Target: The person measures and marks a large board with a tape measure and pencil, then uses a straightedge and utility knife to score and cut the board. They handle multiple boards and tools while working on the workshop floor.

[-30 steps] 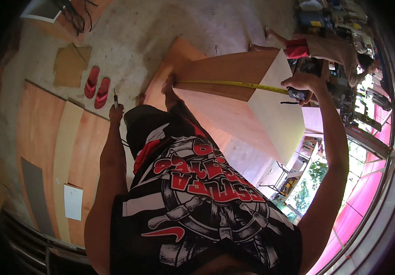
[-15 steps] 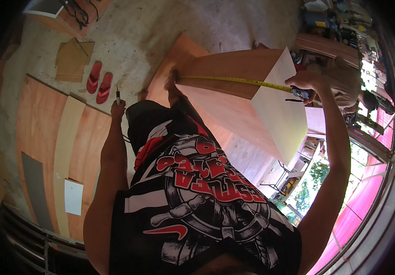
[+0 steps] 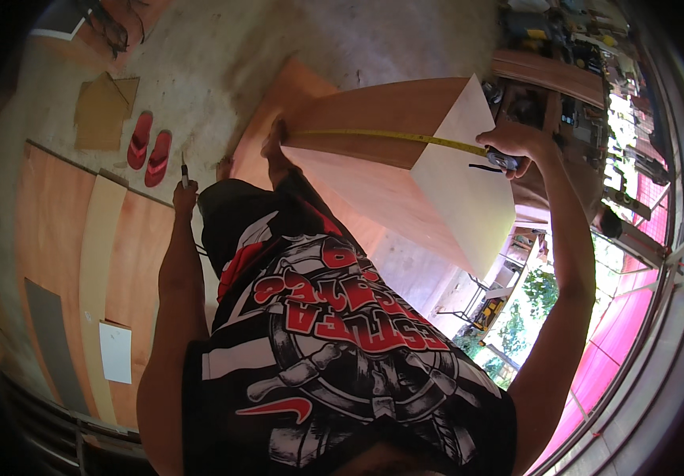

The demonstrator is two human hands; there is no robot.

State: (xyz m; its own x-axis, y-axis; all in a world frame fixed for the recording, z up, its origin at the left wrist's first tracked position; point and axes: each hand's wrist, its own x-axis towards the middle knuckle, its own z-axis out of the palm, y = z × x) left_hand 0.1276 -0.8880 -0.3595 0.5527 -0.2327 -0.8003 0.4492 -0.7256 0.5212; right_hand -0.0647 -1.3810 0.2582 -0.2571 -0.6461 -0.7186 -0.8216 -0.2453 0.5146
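Observation:
My right hand (image 3: 526,144) grips a dark tape measure (image 3: 503,159), its fingers wrapped round the case beside the pale end of a plywood box (image 3: 469,178). The yellow blade (image 3: 374,135) is pulled out along the box's reddish-brown side. Its far end reaches my bare foot (image 3: 275,136), where the very tip cannot be made out. Out to the left, my left hand (image 3: 186,193) is closed round a slim pen-like tool (image 3: 185,172), black and pale with a thin point; its exact kind is unclear.
Red flip-flops (image 3: 150,151) and brown cardboard (image 3: 102,111) lie on the concrete floor. Plywood sheets (image 3: 64,214) rest at the left, with a white piece (image 3: 115,351) on them. Shelves cluttered with tools (image 3: 588,47) stand at the far right. Pink netting (image 3: 608,349) hangs at the right.
The view has shifted slightly, so everything sits a little further left. Both hands keep their hold, and the blade stays stretched along the box.

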